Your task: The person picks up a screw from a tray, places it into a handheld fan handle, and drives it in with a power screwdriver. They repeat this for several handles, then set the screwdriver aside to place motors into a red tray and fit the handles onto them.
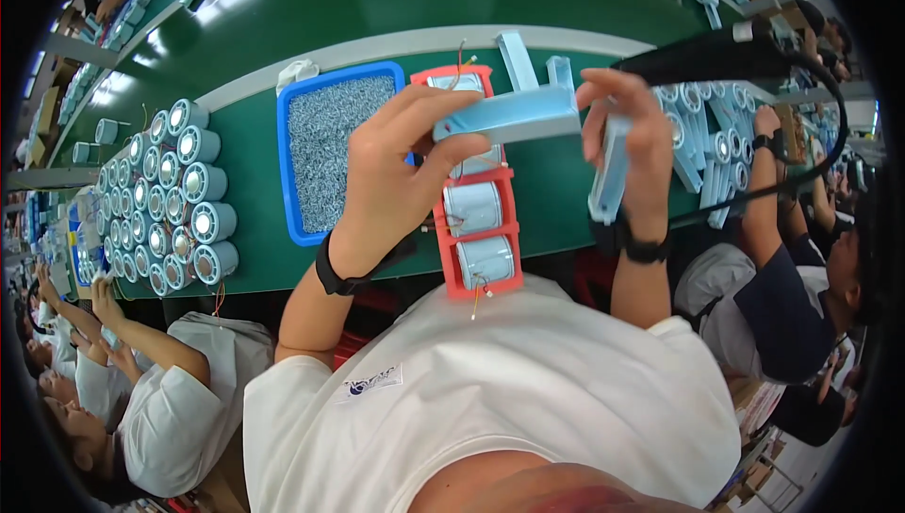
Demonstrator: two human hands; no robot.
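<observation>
My left hand (391, 159) pinches a long light-blue plastic housing (514, 115) between thumb and fingers, raised over the bench. At the other end of it is my right hand (636, 126), a little blurred, with a second light-blue plastic piece (613, 169) held against the palm. Whether the right fingertips touch the long housing I cannot tell. Below the hands a red tray (452, 263) holds several light-blue cylindrical motors (488, 258) with thin wires, partly hidden by my left hand. Another light-blue plastic piece (517, 60) lies beyond the long housing.
A blue bin (294, 169) full of small metal screws stands left of the tray. Farther left, several cylindrical motors (203, 183) are stacked. Light-blue handle-shaped parts (721, 140) pile up at right. A black device (712, 51) with a cable reaches in above them. Co-workers sit on both sides.
</observation>
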